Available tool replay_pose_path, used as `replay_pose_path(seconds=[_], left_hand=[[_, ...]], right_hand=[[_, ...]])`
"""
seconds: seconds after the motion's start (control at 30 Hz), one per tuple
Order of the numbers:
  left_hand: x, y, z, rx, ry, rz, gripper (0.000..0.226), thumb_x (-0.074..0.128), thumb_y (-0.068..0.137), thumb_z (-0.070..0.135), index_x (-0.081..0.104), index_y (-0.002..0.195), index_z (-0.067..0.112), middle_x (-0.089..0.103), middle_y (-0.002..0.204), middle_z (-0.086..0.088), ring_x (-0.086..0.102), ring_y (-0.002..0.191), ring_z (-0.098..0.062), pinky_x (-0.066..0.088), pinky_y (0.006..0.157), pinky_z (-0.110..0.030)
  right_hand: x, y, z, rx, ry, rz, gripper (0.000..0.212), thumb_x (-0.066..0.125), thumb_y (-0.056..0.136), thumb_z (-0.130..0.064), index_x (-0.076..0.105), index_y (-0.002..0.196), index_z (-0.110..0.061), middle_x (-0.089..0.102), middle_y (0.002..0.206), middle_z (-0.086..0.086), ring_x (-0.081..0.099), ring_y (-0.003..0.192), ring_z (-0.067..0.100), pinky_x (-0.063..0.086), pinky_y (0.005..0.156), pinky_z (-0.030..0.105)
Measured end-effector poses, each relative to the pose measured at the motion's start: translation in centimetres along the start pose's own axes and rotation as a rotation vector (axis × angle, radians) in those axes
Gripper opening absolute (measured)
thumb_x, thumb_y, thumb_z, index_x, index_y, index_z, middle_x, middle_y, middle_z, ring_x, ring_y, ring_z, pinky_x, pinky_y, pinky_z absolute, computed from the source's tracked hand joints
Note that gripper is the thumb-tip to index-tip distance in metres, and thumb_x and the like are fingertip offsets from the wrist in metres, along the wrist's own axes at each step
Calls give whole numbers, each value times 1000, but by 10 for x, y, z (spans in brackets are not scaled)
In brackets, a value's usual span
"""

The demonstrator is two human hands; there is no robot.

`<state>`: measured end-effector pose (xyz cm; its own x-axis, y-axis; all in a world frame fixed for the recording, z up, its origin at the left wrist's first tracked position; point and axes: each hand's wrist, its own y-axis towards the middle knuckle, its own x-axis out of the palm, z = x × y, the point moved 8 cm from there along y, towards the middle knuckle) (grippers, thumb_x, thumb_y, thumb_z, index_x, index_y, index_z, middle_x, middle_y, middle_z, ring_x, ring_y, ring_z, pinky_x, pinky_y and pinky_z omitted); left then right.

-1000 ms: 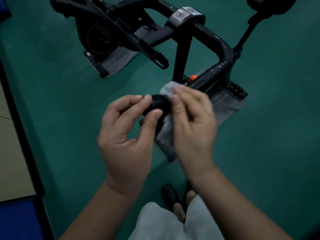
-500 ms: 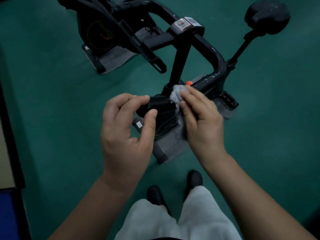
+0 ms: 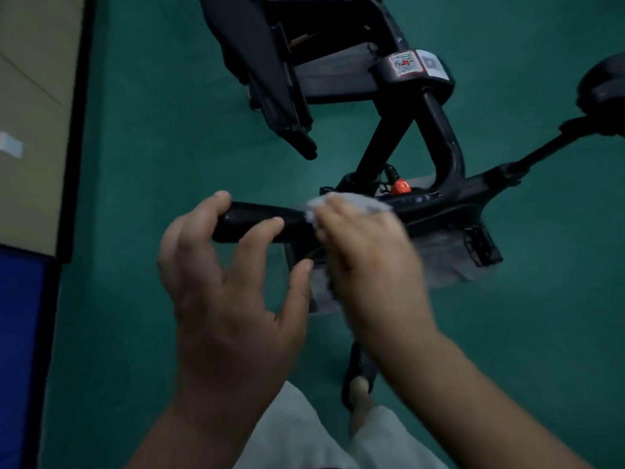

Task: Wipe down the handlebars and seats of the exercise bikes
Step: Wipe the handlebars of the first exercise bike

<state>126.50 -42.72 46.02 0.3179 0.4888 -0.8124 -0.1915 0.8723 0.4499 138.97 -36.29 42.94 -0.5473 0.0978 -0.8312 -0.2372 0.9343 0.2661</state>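
Your left hand (image 3: 223, 292) has its fingertips curled loosely over the free end of the black handlebar grip (image 3: 257, 222), thumb hanging below and apart from it; that is a light steadying hold, not a full clasp. Your right hand (image 3: 368, 265) is closed on a pale cloth (image 3: 351, 202), pressed around the bar just beside the left fingers, on the side toward the bike's frame (image 3: 443, 154).

The bar looks rigid and fixed to a heavy machine, so it should not give under pressure; you can likely bear down hard. Its surface seems smooth and slightly glossy, so a damp cloth may slide easily. The cloth is soft and light, and it bunches, so keep it wrapped round the bar with the fingers on top and the thumb underneath.

Counted here: one cloth, one handlebar grip under your hands, and a second black bar (image 3: 287, 106) further off beyond your fingers. One seat (image 3: 605, 86) sits far out past the right hand, at the edge of view. One bike that I can tell, two hands
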Motion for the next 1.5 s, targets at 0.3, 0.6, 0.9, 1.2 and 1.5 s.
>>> replay_pose_path(seconds=[0.3,0.6,0.9,1.2,1.5], left_hand=[[23,-7,16,-53,214,33,30,60,98,32,68,122,16,29,147,-15,21,136,-39,21,120,-44],[25,-6,16,-27,256,70,28,60,97,28,70,120,15,31,142,-13,22,133,-39,19,120,-42],[30,-1,15,-41,232,116,23,57,98,27,72,108,14,30,137,-8,23,128,-38,26,114,-48],[30,-1,13,-26,175,158,23,56,97,24,73,104,11,32,135,-8,23,127,-36,29,113,-54],[32,-1,13,-42,149,163,24,56,97,28,68,107,10,30,137,-8,20,129,-37,27,112,-55]], right_hand=[[-11,23,17,-145,-56,-133,28,63,93,-20,67,120,-18,67,121,0,61,105,28,40,87,26],[-24,34,33,-102,-7,-161,19,61,94,-21,69,110,-24,70,98,-4,64,89,26,50,71,30],[-21,4,60,-84,214,85,29,63,93,-23,68,120,-13,64,127,2,63,106,26,41,93,22],[-6,-23,55,-221,285,248,33,68,87,4,67,118,-7,59,131,6,62,83,30,49,79,33],[-7,-24,65,-181,287,293,36,69,86,4,66,119,-10,61,129,5,62,87,28,51,83,35]])
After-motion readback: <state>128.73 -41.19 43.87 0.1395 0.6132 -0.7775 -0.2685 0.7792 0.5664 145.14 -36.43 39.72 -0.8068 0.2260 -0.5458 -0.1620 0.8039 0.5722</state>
